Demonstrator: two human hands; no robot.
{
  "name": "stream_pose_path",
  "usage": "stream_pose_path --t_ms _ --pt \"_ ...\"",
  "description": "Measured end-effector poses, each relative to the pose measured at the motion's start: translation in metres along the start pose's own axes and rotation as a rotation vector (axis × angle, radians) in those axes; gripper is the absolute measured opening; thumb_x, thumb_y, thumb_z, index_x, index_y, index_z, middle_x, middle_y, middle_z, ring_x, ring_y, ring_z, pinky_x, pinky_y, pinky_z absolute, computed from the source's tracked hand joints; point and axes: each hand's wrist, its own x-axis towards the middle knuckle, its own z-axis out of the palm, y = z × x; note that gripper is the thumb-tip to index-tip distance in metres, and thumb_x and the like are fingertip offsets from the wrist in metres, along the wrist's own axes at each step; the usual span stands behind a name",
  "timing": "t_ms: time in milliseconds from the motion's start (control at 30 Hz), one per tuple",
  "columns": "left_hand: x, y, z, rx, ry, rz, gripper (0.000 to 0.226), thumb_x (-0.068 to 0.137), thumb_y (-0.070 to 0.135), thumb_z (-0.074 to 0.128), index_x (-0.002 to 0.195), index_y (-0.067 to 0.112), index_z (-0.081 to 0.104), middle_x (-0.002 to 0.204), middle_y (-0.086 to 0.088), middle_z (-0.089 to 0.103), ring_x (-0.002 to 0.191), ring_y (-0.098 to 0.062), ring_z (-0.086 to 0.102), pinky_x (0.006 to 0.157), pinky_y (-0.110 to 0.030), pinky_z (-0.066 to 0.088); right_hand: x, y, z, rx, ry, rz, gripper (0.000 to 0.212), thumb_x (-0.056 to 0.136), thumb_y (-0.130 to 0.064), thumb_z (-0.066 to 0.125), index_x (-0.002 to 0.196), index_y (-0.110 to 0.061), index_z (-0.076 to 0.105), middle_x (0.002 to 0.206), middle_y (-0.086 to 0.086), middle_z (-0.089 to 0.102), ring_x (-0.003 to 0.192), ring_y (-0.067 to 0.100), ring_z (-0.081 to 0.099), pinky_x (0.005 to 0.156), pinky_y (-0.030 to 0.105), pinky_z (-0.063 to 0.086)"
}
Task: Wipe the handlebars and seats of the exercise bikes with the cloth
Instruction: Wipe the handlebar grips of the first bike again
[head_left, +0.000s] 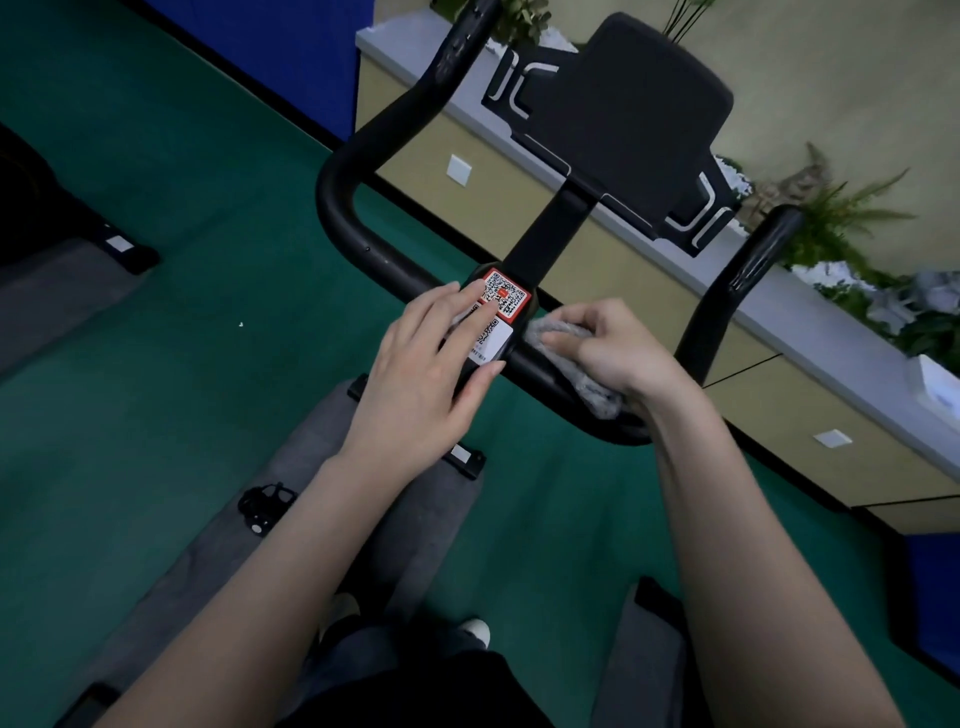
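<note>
Head view, looking down over the front of one exercise bike. The black handlebar runs as a loop: a crossbar near the person, and two horns rising away from it at left and right. A stem climbs from the middle of the crossbar to a dark console.

On the centre clamp sits a red-edged QR sticker, with a white label just below it.

The left hand lies flat on the clamp. Its fingers are straight and relaxed, gripping nothing, and the fingertips touch the sticker's near edge. A grey scrap shows under those fingers; whether it belongs to the cloth cannot be told.

The right hand is just right of the clamp. Its fingers and thumb are curled round the grey cloth, which is bunched and pressed against the crossbar. The cloth's lower end hangs over the bar's near side.

Below the bar lie a grey mat on a green floor, and a black pedal to the left. The person's shoes stand on the mat.

Beyond the bike a pale ledge carries plants. A white wall plate sits on the panel under it. A second dark machine stands at the left edge.
</note>
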Motion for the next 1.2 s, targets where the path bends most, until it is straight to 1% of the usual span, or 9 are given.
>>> stream_pose_path --t_ms 133,267,333,400,467,533,733,1033,1200 --pt "0.0 -0.001 -0.001 0.008 -0.004 0.018 0.047 0.095 0.031 0.054 0.134 0.007 0.051 0.143 -0.005 0.046 0.133 -0.025 0.038 0.106 -0.042 0.035 -0.009 0.012 -0.007 -0.038 0.023 0.007 0.011 0.092 -0.015 0.062 0.093 -0.011 0.072 0.092 0.016 0.072 0.081 0.023 0.067 0.077 0.034 0.053" --pt "0.002 0.002 -0.002 0.008 0.02 0.003 0.044 0.091 0.026 0.059 0.129 0.005 0.055 0.138 -0.007 0.05 0.13 -0.027 0.041 0.104 -0.042 0.035 -0.024 0.018 0.01 -0.014 0.273 0.034 0.012 0.092 -0.016 0.06 0.089 -0.019 0.071 0.062 0.004 0.064 0.043 0.017 0.061 0.039 0.024 0.047" --pt "0.006 0.005 -0.003 0.005 0.047 0.006 0.041 0.087 0.022 0.063 0.124 0.004 0.058 0.133 -0.009 0.053 0.127 -0.027 0.043 0.101 -0.039 0.034 -0.028 0.014 0.035 0.001 0.466 -0.072 0.014 0.091 -0.01 0.059 0.094 -0.014 0.071 0.069 0.0 0.063 0.058 0.025 0.066 0.055 0.032 0.053" --pt "0.011 0.008 -0.004 -0.004 0.063 0.043 0.037 0.085 0.019 0.064 0.12 0.004 0.061 0.128 -0.009 0.055 0.125 -0.025 0.043 0.1 -0.034 0.031 -0.036 0.015 0.054 -0.06 0.605 -0.231 0.018 0.088 -0.003 0.059 0.099 -0.01 0.072 0.091 0.002 0.066 0.087 0.027 0.063 0.082 0.026 0.047" --pt "0.016 0.008 -0.005 -0.01 0.037 0.095 0.036 0.086 0.018 0.063 0.119 0.005 0.062 0.126 -0.008 0.056 0.125 -0.024 0.044 0.101 -0.029 0.029 -0.045 0.022 0.061 -0.074 0.705 -0.293 0.02 0.087 -0.001 0.063 0.104 -0.007 0.072 0.101 0.005 0.063 0.099 0.025 0.057 0.088 0.008 0.035" --pt "0.019 0.006 -0.006 -0.019 -0.01 0.106 0.034 0.087 0.018 0.062 0.119 0.006 0.062 0.126 -0.007 0.057 0.125 -0.025 0.046 0.102 -0.033 0.033 -0.055 0.03 0.062 -0.1 0.796 -0.319 0.023 0.086 -0.002 0.066 0.108 -0.007 0.071 0.103 0.01 0.06 0.1 0.022 0.053 0.091 0.004 0.031" --pt "0.015 0.001 -0.005 -0.046 -0.056 0.087 0.035 0.091 0.019 0.06 0.125 0.01 0.06 0.131 -0.004 0.055 0.13 -0.022 0.043 0.105 -0.032 0.03 -0.07 0.042 0.07 -0.233 0.87 -0.408 0.036 0.081 0.011 0.062 0.113 -0.004 0.069 0.093 0.016 0.059 0.09 0.026 0.05 0.084 0.006 0.034" --pt "0.02 0.0 -0.014 -0.21 -0.071 0.046 0.027 0.092 0.004 0.057 0.117 0.002 0.065 0.127 -0.008 0.059 0.127 -0.027 0.047 0.106 -0.046 0.036 -0.047 0.016 0.113 0.063 1.079 -0.466 0.025 0.077 0.011 0.067 0.098 -0.001 0.073 0.084 0.012 0.063 0.08 0.02 0.053 0.076 0.026 0.048" --pt "0.025 0.0 -0.024 -0.277 -0.114 0.028 0.024 0.092 -0.005 0.051 0.11 -0.005 0.066 0.125 -0.012 0.061 0.126 -0.026 0.049 0.111 -0.029 0.032 -0.041 0.013 0.127 0.097 1.079 -0.507 0.023 0.08 0.012 0.064 0.097 0.0 0.073 0.086 0.012 0.062 0.081 0.021 0.055 0.077 0.027 0.049"
